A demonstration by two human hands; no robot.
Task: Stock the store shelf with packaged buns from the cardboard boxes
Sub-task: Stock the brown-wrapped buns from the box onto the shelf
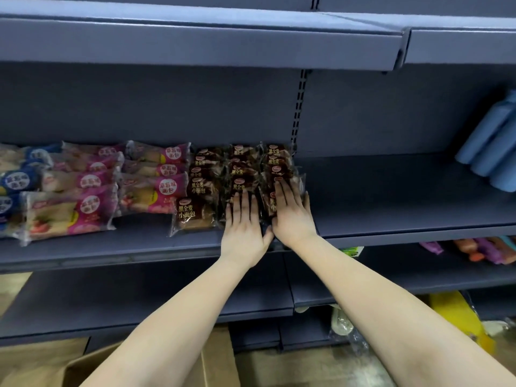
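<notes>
Brown packaged buns [206, 180] lie in three rows on the grey shelf [391, 196], near its middle. My left hand [244, 227] lies flat with straight fingers on the front pack of the middle row. My right hand [291, 210] presses flat on the front pack of the right row, its fingers reaching over the pack behind. The thumbs nearly meet at the shelf's front edge. Pink packaged buns [92, 188] fill the space to the left of the brown ones. Blue packaged buns [16, 180] sit at the far left. A cardboard box [55, 364] stands open on the floor at the bottom left.
Blue rolls [494, 146] lean at the right end of the same shelf, with bare shelf between them and the buns. An upper shelf [195, 43] overhangs. Lower shelves hold colourful packs [480, 250] at right. A yellow bag [458, 317] and clear plastic lie on the floor.
</notes>
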